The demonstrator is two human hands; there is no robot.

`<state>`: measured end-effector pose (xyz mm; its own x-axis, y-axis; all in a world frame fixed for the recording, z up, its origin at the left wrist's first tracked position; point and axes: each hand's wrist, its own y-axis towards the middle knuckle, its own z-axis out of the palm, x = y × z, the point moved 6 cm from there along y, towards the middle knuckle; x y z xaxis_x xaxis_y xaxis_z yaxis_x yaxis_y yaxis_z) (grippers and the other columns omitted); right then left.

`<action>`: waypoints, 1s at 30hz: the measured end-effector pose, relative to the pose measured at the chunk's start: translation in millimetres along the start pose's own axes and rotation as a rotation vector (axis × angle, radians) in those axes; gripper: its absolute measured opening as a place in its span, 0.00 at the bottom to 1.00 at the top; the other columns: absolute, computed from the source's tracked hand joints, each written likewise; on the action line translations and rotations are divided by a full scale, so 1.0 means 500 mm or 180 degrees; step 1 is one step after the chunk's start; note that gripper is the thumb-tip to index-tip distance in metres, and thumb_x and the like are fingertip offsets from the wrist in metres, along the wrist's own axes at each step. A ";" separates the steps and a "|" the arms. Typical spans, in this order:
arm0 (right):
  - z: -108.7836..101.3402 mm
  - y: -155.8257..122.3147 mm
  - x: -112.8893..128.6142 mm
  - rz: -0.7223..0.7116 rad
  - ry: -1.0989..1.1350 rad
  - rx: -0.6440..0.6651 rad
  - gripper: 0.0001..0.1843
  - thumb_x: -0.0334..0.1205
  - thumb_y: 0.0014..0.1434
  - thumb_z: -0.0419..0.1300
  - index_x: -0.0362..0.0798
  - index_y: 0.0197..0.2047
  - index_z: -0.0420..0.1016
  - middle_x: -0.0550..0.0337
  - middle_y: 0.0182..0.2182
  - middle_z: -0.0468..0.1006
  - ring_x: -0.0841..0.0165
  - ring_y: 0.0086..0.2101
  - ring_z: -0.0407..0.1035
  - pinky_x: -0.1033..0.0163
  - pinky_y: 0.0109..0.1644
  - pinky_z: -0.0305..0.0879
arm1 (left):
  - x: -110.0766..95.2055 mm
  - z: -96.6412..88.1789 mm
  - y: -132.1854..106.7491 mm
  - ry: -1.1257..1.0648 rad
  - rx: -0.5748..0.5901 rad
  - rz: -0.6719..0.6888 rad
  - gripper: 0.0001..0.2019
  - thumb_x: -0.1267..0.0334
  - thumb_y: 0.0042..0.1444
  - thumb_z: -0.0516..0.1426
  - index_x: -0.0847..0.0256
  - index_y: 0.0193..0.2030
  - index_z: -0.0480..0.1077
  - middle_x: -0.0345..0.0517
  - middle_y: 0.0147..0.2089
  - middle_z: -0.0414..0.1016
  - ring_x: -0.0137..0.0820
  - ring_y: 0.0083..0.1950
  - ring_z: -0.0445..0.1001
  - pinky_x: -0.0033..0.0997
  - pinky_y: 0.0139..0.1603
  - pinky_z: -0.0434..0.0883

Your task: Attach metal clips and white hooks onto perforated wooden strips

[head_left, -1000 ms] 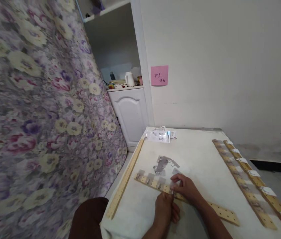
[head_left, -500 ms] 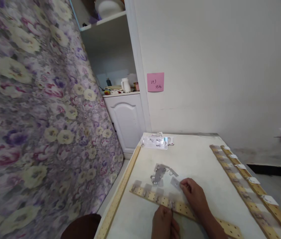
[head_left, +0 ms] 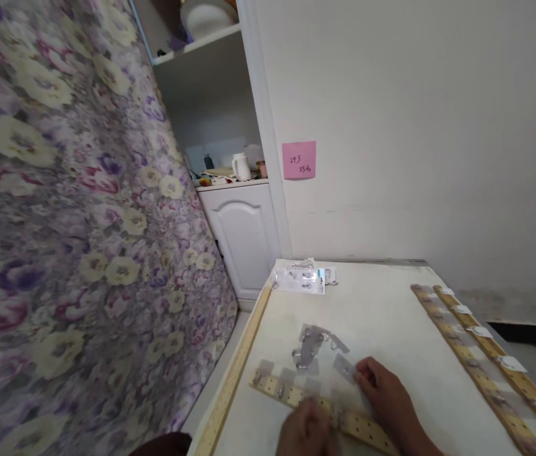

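Observation:
My right hand (head_left: 386,394) pinches the near corner of a clear adhesive hook (head_left: 344,367) over the white table. My left hand (head_left: 303,430) is curled and blurred by motion, in front of a perforated wooden strip (head_left: 291,394) and covering part of it. Whatever its fingers hold is hidden. Along this strip stand several clear hooks, among them a hook (head_left: 281,390) left of my left hand and another hook (head_left: 339,417) just right of it. Beyond the strip lies a loose pile of clear hooks (head_left: 312,345) with metal loops.
On the white table (head_left: 377,310), a wooden strip (head_left: 237,364) runs along the left edge. Two more strips (head_left: 467,364) on the right carry clear and white-backed hooks. Clear hook packaging (head_left: 299,277) lies at the far left corner. A floral curtain (head_left: 106,253) hangs left.
My left hand has shifted left along the wooden strip, away from the hook it was touching. My right hand stays at the clear hook. The view has shifted slightly.

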<state>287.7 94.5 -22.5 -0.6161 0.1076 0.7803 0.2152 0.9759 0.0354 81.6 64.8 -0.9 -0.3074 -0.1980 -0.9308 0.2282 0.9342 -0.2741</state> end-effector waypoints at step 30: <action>-0.051 0.013 0.021 -0.0062 0.0633 -0.0433 0.11 0.46 0.57 0.51 0.50 0.27 0.67 0.63 0.22 0.72 0.67 0.26 0.66 0.64 0.32 0.59 | -0.219 -0.012 0.182 0.2428 -0.0459 0.1530 0.09 0.70 0.53 0.49 0.58 0.38 0.67 0.40 0.34 0.71 0.31 0.37 0.69 0.28 0.39 0.62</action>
<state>302.2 97.3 2.0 -0.4626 0.0363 0.8858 0.3130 0.9415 0.1249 130.5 173.4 77.6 -0.7481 0.4240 -0.5104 0.3876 0.9036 0.1825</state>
